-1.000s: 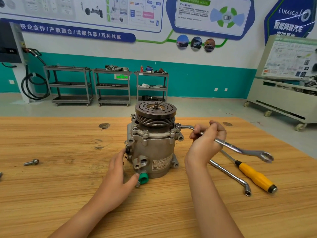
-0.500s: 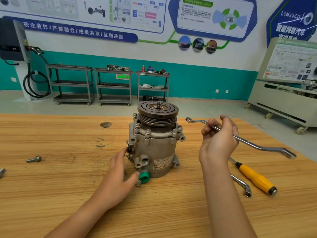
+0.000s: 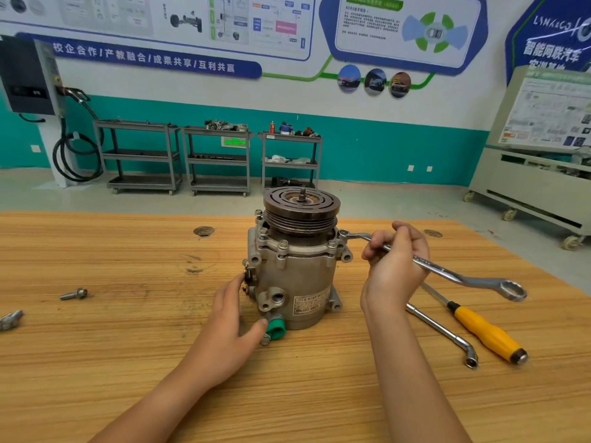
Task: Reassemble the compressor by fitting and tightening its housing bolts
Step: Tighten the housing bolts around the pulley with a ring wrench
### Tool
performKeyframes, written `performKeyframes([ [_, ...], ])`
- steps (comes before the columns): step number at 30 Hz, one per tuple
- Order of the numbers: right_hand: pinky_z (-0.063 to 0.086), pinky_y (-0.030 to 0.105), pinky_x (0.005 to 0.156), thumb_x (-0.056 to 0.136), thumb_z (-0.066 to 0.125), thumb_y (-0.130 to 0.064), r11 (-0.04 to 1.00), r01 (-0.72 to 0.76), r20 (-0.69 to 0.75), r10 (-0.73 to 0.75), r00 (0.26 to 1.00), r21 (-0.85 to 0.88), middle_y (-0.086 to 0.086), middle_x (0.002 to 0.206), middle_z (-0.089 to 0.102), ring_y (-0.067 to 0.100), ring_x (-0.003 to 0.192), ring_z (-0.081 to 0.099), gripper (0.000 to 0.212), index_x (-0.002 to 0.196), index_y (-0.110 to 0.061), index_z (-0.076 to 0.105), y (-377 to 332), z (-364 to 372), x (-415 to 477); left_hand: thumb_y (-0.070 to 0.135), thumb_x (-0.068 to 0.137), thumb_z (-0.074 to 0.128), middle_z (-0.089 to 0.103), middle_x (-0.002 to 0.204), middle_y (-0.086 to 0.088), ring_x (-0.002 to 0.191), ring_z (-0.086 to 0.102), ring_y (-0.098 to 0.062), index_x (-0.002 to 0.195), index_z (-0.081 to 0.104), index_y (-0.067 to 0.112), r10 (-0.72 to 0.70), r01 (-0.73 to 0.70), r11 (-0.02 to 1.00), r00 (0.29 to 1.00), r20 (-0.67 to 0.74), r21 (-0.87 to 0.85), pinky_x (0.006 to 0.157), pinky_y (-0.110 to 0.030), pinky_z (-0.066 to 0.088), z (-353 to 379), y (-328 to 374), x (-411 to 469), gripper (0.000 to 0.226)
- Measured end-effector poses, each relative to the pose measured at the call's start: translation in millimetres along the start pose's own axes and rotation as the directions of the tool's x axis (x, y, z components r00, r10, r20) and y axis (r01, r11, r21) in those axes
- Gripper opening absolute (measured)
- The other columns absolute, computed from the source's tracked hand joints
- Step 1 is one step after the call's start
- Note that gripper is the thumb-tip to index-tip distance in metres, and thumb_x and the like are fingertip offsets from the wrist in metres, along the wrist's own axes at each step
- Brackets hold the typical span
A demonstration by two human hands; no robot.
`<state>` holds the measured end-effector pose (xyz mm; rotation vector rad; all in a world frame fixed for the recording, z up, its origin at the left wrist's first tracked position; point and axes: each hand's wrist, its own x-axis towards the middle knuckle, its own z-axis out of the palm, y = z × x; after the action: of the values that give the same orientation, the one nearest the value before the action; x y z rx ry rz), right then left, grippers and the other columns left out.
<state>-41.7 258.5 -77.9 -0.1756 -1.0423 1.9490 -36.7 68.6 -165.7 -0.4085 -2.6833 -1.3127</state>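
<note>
Grey cast metal makes up the compressor (image 3: 297, 276), which is stood upright near the middle of the wooden table (image 3: 128, 346), with a grooved brown pulley (image 3: 300, 203) on top. Several bolt heads (image 3: 283, 243) are seen seated round the upper flange, so most of the fitting is judged to be done. Tightening is judged to be the step in hand. The small ring end of a spanner (image 3: 447, 271) is set over the bolt (image 3: 342, 233) at the flange's right side, and the shank is gripped by the right hand (image 3: 395, 270), fingers curled fully round the steel.

The housing is steadied low on its left side by the left hand (image 3: 227, 318). Its fingers are held nearly straight against the metal with nothing grasped, and the thumb touches a green cap (image 3: 275, 329) at the base. How tight any bolt sits cannot be told.

One loose bolt (image 3: 74, 294) lies well to the left and a second fastener (image 3: 11, 318) is seen at the left edge, so more fitting may remain. A yellow-handled screwdriver (image 3: 486, 330) and a bent socket wrench (image 3: 444, 334) are laid to the right, untouched.
</note>
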Motion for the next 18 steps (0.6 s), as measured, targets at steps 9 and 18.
performKeyframes([
  [9, 0.043, 0.014, 0.054, 0.098, 0.037, -0.005, 0.986, 0.165, -0.123, -0.163, 0.979, -0.001, -0.01, 0.057, 0.052, 0.001, 0.054, 0.05, 0.026, 0.086, -0.021, 0.054, 25, 21, -43, 0.031, 0.089, 0.059, 0.013, 0.152, 0.006, 0.137, 0.024, -0.012, 0.148, 0.004, 0.027, 0.001, -0.001, 1.0, 1.0, -0.015, 0.008, 0.112, -0.03, 0.026, 2, 0, 0, 0.081],
  [18, 0.036, 0.017, 0.039, 0.099, 0.037, -0.011, 0.974, -0.056, -0.149, 0.09, 0.985, 0.218, -0.008, 0.045, 0.051, 0.006, 0.039, 0.044, 0.02, 0.087, -0.017, 0.052, -9, 18, -17, 0.033, 0.089, 0.059, 0.012, 0.152, 0.007, 0.138, 0.023, -0.012, 0.148, 0.003, 0.029, 0.0, 0.0, 1.0, 1.0, -0.004, -0.011, 0.112, -0.031, 0.025, 1, 0, 0, 0.082],
])
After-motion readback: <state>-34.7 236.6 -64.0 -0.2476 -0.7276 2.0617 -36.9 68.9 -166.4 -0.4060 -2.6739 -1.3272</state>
